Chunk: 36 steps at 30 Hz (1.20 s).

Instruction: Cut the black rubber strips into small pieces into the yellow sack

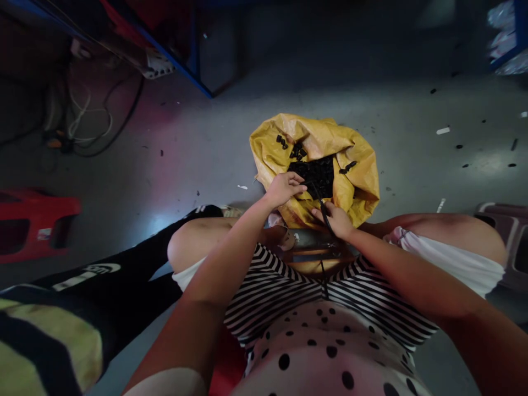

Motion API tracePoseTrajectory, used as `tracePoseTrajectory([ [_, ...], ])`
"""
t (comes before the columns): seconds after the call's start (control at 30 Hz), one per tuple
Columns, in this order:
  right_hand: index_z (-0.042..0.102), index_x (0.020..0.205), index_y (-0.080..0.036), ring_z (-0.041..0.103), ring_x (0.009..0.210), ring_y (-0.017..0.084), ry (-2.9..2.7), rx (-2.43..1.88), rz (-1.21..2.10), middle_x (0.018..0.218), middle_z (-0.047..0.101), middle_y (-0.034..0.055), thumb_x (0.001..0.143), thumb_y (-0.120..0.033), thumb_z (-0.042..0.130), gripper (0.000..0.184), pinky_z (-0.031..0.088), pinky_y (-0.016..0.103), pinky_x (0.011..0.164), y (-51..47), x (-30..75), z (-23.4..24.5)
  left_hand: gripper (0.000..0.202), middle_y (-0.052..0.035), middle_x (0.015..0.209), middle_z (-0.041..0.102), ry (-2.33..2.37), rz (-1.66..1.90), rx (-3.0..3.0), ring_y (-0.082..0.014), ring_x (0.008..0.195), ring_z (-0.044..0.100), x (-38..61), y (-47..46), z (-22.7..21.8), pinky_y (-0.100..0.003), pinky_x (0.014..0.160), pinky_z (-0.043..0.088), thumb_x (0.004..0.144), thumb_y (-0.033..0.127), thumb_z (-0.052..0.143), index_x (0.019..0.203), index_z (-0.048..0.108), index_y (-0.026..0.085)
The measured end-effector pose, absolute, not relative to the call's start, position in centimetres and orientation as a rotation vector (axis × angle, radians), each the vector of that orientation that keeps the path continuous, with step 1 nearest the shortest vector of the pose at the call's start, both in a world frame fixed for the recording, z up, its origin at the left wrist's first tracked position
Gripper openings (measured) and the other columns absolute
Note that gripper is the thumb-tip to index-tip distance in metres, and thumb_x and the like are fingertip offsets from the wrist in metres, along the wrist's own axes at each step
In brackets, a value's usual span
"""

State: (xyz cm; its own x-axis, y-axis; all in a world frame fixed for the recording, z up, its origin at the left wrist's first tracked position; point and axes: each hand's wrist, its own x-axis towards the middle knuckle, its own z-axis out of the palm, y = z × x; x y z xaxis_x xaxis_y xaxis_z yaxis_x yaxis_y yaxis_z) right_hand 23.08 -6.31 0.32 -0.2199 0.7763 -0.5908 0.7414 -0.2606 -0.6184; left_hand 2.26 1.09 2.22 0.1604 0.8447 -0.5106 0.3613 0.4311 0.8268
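Observation:
An open yellow sack point(355, 165) sits on the floor in front of my knees, holding a heap of small black plastic parts point(317, 173). My left hand point(284, 187) hovers at the sack's near rim with fingers curled together over the parts; whether it pinches anything is not visible. My right hand point(336, 219) rests just below the sack and is closed on a thin black cable point(322, 206) that runs from the parts down toward my lap.
Another person's leg in black trousers point(136, 264) stretches beside my left knee. A red plastic stool point(33, 223) stands at the left, another stool point(505, 231) at the right. Cables and a power strip point(157, 65) lie by a blue shelf frame at the back left.

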Motion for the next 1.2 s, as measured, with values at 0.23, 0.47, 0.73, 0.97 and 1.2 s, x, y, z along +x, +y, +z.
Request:
tracePoseTrajectory([
  [0.23,0.051,0.089,-0.023,0.058,0.07,0.021,-1.985,-1.963,1.528,0.076,0.06,0.003,0.086,-0.067,0.045,0.044,0.036,0.028,0.061,-6.2,23.0,0.6,0.015,-0.0009,0.067,0.066,1.439,0.509,1.103,-0.0126,0.059,0.065,2.9,0.8,2.4,-0.024,0.061,0.05,0.075,0.016,0.071,0.086,0.062,0.013],
  [0.47,0.046,0.085,-0.024,0.057,0.07,0.02,-1.935,-1.922,1.605,0.074,0.057,0.0014,0.086,-0.066,0.046,0.042,0.037,0.028,0.062,-6.0,22.9,0.7,0.014,-0.0027,0.073,0.069,1.419,0.443,1.192,-0.0137,0.064,0.066,3.3,0.1,1.7,-0.024,0.062,0.049,0.074,0.019,0.072,0.085,0.065,0.014],
  [0.73,0.05,0.083,-0.023,0.056,0.071,0.019,-1.732,-1.92,1.556,0.074,0.058,0.0011,0.084,-0.067,0.048,0.044,0.038,0.028,0.064,-5.6,22.9,0.8,0.021,-0.0043,0.083,0.068,1.664,0.56,1.309,-0.0158,0.075,0.063,2.0,0.8,-0.6,-0.029,0.074,0.05,0.074,0.021,0.069,0.093,0.067,0.013],
  [0.97,0.049,0.075,-0.021,0.051,0.066,0.016,-1.302,-1.903,1.241,0.068,0.055,-0.0004,0.082,-0.067,0.05,0.046,0.039,0.028,0.062,-1.4,25.0,1.5,0.021,-0.007,0.103,0.068,1.682,0.367,1.656,-0.0216,0.098,0.062,1.7,0.4,-1.0,-0.034,0.091,0.047,0.076,0.022,0.067,0.097,0.068,0.018],
  [1.2,0.055,0.096,-0.017,0.059,0.079,0.025,-1.34,-2.215,0.767,0.087,0.064,0.0094,0.073,-0.046,0.066,0.038,0.045,0.038,0.074,1.6,28.6,-0.4,0.047,-0.0173,0.121,0.059,2.321,0.422,1.219,-0.0276,0.116,0.056,-0.6,3.4,-2.9,-0.038,0.099,0.043,0.08,0.037,0.067,0.118,0.056,0.012],
])
